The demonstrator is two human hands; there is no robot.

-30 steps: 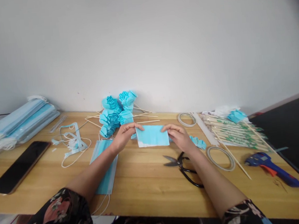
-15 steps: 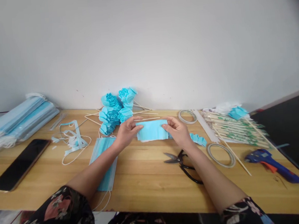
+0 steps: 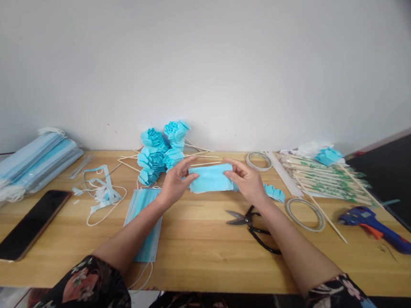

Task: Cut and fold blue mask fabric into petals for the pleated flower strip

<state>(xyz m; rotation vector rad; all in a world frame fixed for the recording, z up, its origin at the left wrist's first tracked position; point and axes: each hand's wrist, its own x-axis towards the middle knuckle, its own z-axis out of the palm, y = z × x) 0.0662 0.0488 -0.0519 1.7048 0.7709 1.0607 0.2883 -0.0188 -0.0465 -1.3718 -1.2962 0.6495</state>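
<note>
A folded rectangle of light-blue mask fabric (image 3: 211, 178) is stretched level above the table between my two hands. My left hand (image 3: 175, 183) pinches its left end, thumb in front and fingers behind. On the opposite end, my right hand (image 3: 245, 179) grips it in the same way. Under my left forearm lies a whole blue face mask (image 3: 144, 236) with its ear loops on. Black-handled scissors (image 3: 246, 217) rest, blades apart, beside my right forearm. A gathered blue strip (image 3: 274, 193) shows past my right wrist.
Blue fabric flowers (image 3: 155, 153) on sticks lie by the wall. Left are stacked masks (image 3: 44, 161), a phone (image 3: 30, 227) and cut trimmings (image 3: 103, 191). Right are tape rolls (image 3: 306, 214), bundled wooden sticks (image 3: 326, 177) and a blue glue gun (image 3: 377, 230).
The whole view shifts slightly to the right. The fabric's lower edges look more even, and the left fingers have lifted a little behind it. Both hands keep their hold.
</note>
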